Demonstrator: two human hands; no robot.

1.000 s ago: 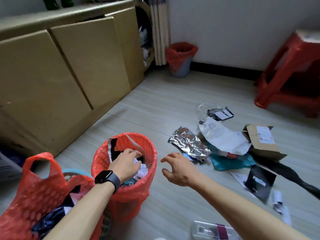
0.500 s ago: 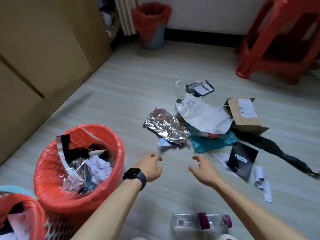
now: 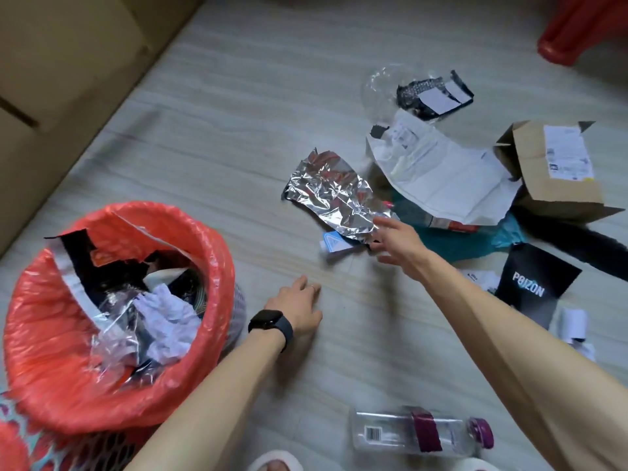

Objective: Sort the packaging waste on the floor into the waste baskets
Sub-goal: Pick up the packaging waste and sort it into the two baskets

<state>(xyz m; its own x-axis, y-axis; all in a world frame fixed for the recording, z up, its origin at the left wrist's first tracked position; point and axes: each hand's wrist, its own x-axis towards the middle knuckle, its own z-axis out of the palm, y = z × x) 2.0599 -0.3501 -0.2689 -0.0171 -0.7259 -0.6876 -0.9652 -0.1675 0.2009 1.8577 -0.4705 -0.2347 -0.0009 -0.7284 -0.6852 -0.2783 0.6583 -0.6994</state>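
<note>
A waste basket lined with a red bag [image 3: 40,368] stands at the lower left, filled with crumpled paper, plastic and dark wrappers. A crumpled silver foil bag [image 3: 333,195] lies on the floor in the middle. My right hand [image 3: 397,246] reaches out with spread fingers at the foil bag's near right corner, its fingertips just at the edge. My left hand [image 3: 299,309], with a black watch on the wrist, hovers empty and open low over the floor right of the basket. A small white and blue label [image 3: 334,246] lies beside the foil.
Further right lie a white mailer [image 3: 441,178], a cardboard box [image 3: 557,171], a teal bag [image 3: 469,243], a black "POIZON" card [image 3: 533,283], a long black bag [image 3: 577,243] and paper scraps [image 3: 574,324]. A clear bottle [image 3: 421,433] lies near my feet. Wooden cabinet at left, red stool at top right.
My left hand left the basket and moved right over the floor. My right hand stretched forward to the foil bag. The view tilted down toward the waste.
</note>
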